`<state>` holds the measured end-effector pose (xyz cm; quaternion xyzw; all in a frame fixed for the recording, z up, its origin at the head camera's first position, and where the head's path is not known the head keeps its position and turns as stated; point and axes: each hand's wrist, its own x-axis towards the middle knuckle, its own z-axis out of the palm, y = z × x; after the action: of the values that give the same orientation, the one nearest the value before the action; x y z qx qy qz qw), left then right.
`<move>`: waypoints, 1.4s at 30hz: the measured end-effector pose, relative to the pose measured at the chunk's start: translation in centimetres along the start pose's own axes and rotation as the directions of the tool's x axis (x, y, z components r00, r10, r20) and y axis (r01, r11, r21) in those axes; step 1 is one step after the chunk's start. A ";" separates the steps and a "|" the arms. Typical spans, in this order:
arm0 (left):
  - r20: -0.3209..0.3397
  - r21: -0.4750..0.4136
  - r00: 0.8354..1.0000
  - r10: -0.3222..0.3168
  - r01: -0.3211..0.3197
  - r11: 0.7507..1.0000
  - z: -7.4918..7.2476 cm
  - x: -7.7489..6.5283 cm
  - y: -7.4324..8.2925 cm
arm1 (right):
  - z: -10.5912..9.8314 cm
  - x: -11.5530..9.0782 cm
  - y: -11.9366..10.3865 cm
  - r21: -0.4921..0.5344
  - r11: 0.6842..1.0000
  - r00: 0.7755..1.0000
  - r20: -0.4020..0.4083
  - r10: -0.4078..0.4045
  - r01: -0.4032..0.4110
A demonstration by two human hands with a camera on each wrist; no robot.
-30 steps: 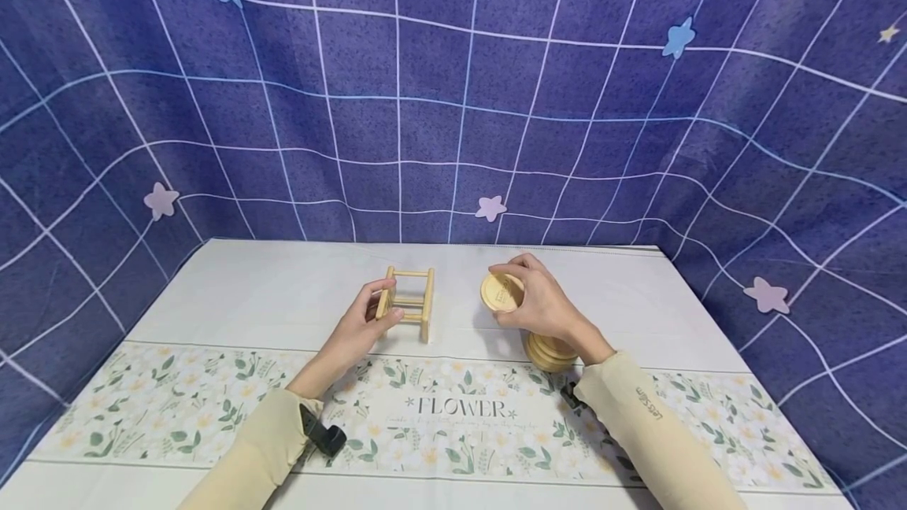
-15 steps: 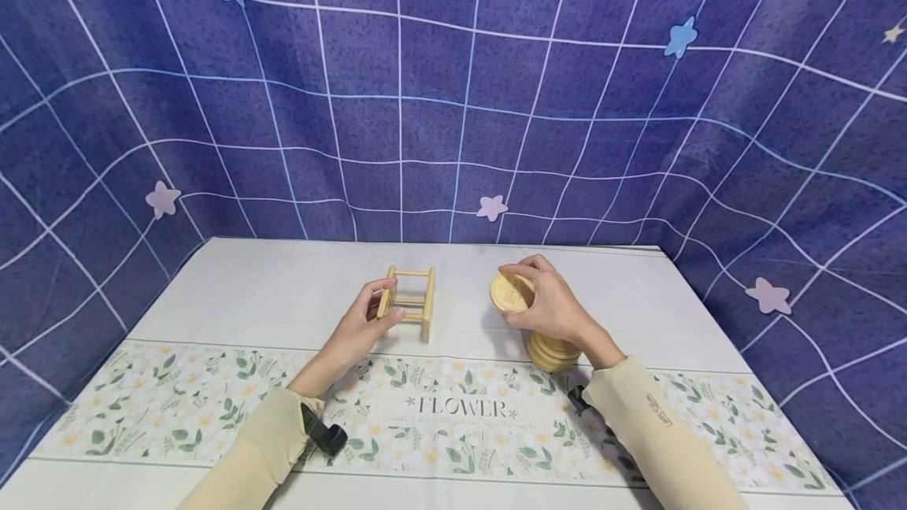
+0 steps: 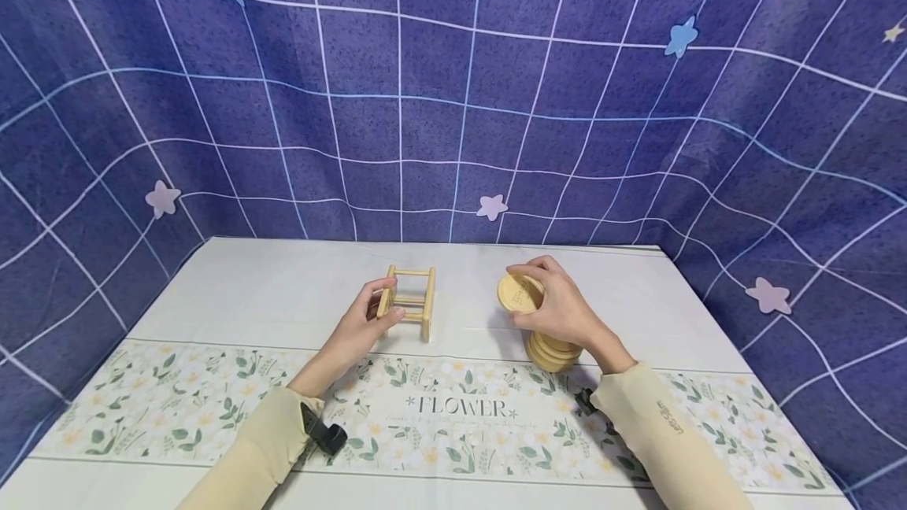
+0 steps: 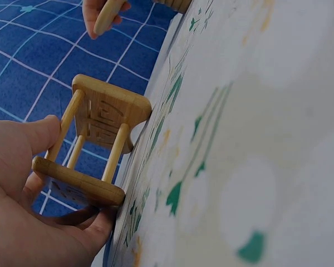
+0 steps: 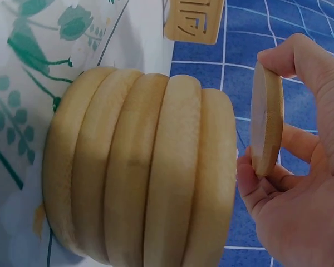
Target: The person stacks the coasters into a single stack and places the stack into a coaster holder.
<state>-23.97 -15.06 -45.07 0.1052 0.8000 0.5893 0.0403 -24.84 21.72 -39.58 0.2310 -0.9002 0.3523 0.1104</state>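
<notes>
My left hand (image 3: pixel 357 330) grips the near side panel of a small wooden coaster rack (image 3: pixel 428 307), which has two end panels joined by several thin rods. In the left wrist view, cut-out lettering marks the rack's far panel (image 4: pixel 108 114), and the space between the panels holds nothing. My right hand (image 3: pixel 564 312) pinches a round wooden coaster (image 3: pixel 520 294) by its rim, with engraving on its upper face. That coaster (image 5: pixel 268 122) is raised above a stack of coasters (image 5: pixel 136 167), with a gap between them. The forearm and hand partly cover the stack (image 3: pixel 547 356) in the head view.
A white table cover (image 3: pixel 269 297) with a flowered band lettered "FLOWER" (image 3: pixel 460 408) lies under everything. A blue gridded curtain (image 3: pixel 354 124) with stars closes off the back and sides. Black wrist straps (image 3: pixel 324 433) sit over both sleeves.
My right hand has shifted a little to the right with the coaster. The left hand and the rack stay where they were, as does the stack.
</notes>
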 end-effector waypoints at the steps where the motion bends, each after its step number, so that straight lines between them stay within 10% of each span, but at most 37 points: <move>1: -0.001 0.001 1.000 0.001 -0.001 1.000 0.0 0.0 0.0 | -0.1 0.0 0.0 -0.002 1.000 1.000 -0.003 -0.003 0.003; 42: 0.004 -0.008 1.000 -0.002 0.002 1.000 0.0 0.0 0.1 | -2.6 -2.5 1.8 -0.036 0.999 0.999 0.037 0.007 -0.005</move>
<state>-23.93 -15.05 -44.96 0.1054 0.7977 0.5922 0.0430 -23.41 25.47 -39.64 0.2329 -0.9090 0.3319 0.0965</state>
